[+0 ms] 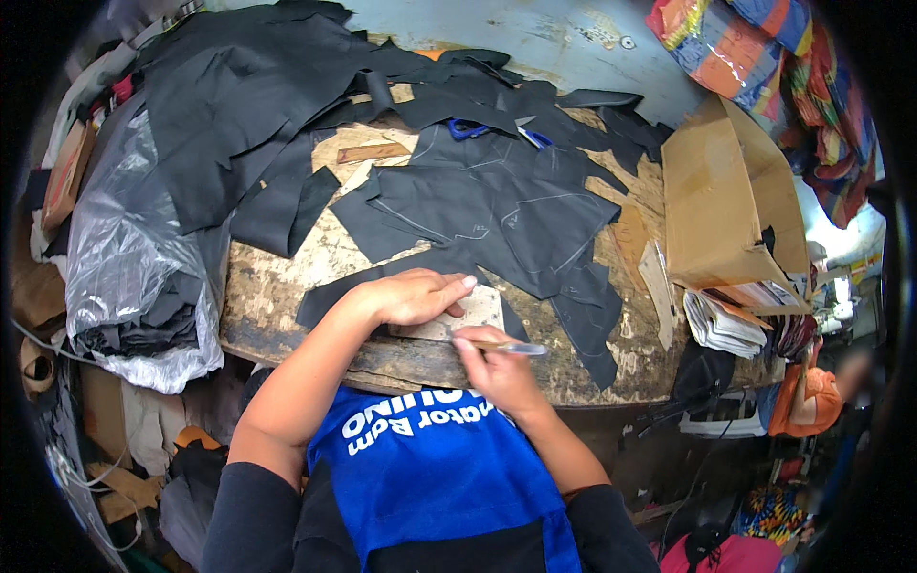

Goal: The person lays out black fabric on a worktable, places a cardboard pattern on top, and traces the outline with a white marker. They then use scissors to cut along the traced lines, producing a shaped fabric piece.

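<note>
Near the table's front edge, my left hand (420, 294) lies flat with its fingers stretched over a small pale rectangular piece (485, 313), pressing on it. That piece rests on a strip of black sheet material (358, 286), possibly leather. A slim pen (516, 349) sits between the fingers of my right hand (492, 368), which is at the pale piece's near right edge. Just beyond my hands spreads a larger black sheet (478, 205) marked with light outlines. Part of the pale piece is hidden beneath my left hand.
Blue-handled scissors (468, 128) and a short wooden strip (371, 153) lie farther back. Black sheets (248, 95) heap at the far left, above a clear plastic bag (143, 258). A cardboard box (707, 210) stands right, with stacked papers (721, 325) before it. People sit beyond the right side.
</note>
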Demonstrator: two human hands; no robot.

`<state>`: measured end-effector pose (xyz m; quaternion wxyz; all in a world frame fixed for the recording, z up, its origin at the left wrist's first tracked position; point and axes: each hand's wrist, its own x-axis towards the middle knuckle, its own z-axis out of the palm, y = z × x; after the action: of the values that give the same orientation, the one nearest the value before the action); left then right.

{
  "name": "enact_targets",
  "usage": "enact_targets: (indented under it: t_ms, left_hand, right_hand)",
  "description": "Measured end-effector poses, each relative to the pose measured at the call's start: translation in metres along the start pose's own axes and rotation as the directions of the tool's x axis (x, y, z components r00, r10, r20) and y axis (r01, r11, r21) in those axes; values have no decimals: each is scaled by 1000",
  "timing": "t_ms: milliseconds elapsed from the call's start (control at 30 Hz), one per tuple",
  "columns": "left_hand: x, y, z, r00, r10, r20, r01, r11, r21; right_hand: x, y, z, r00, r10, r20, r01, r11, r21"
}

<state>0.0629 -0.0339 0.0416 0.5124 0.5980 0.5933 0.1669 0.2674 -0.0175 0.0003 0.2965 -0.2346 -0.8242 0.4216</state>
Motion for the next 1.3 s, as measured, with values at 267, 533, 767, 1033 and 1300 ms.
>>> enact_targets:
  t_ms: [267, 533, 767, 1033, 1300]
  left_hand:
    - [-26, 20, 77, 942, 173, -288, 66, 746, 662]
    - [-26, 13, 105, 931, 147, -334, 125, 731, 670]
    - [-27, 18, 104, 941, 125, -315, 129, 726, 675]
    - [-24, 18, 104, 933, 146, -328, 131, 712, 690]
    - [-20, 12, 82, 814, 149, -562, 200, 836, 511]
  right_hand:
    - [-5, 22, -43, 903, 240, -356, -176, 963, 203]
    - [52, 27, -3, 961, 220, -169, -206, 974, 95]
    - [50, 26, -12, 955, 69, -290, -128, 973, -190]
    - [24, 23, -27, 958, 13, -285, -75, 975, -210]
    - [-22, -1, -43, 968, 164, -190, -192, 971, -140]
